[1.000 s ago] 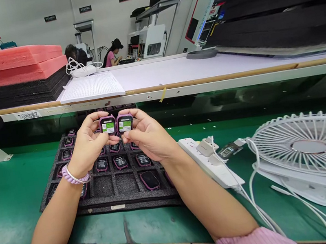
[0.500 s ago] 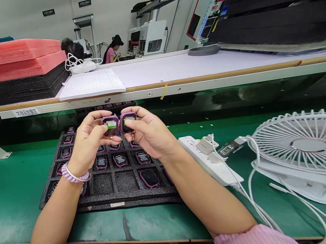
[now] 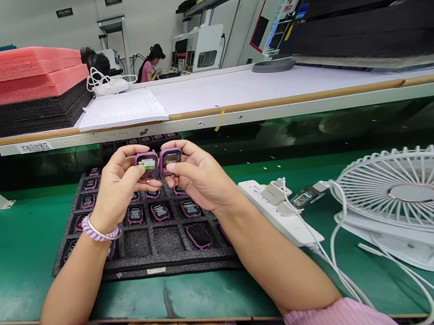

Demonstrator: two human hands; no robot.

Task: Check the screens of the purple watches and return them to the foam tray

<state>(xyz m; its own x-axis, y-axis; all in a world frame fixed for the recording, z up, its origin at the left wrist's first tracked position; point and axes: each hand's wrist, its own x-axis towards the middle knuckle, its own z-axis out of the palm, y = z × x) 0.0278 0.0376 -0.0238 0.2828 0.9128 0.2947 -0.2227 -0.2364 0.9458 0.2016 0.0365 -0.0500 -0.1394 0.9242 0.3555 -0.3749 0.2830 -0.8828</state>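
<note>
My left hand (image 3: 119, 186) pinches a purple-framed smartwatch body (image 3: 147, 165) by its edges, and its small screen shows a green patch. My right hand (image 3: 198, 176) pinches a second purple-framed watch body (image 3: 170, 160), with its screen tilted and dim. The two watches nearly touch, held above a black foam tray (image 3: 135, 245). Its square compartments hold several similar watch bodies, such as one (image 3: 160, 211) in the middle row and a dark-screened one (image 3: 199, 236) in the front row. My hands and forearms hide the tray's upper rows. A beaded bracelet (image 3: 99, 229) circles my left wrist.
A power strip (image 3: 278, 213) with white plugs and cables lies right of the tray, near a white desk fan (image 3: 405, 193). A shelf above holds a paper pad (image 3: 122, 110), pink and black foam sheets (image 3: 9, 77). A co-worker (image 3: 150, 64) sits beyond.
Both watches have tilted, so the bright green screens seen a second ago now show less. The right watch's screen has gone dim, and the view has shifted slightly upward.
</note>
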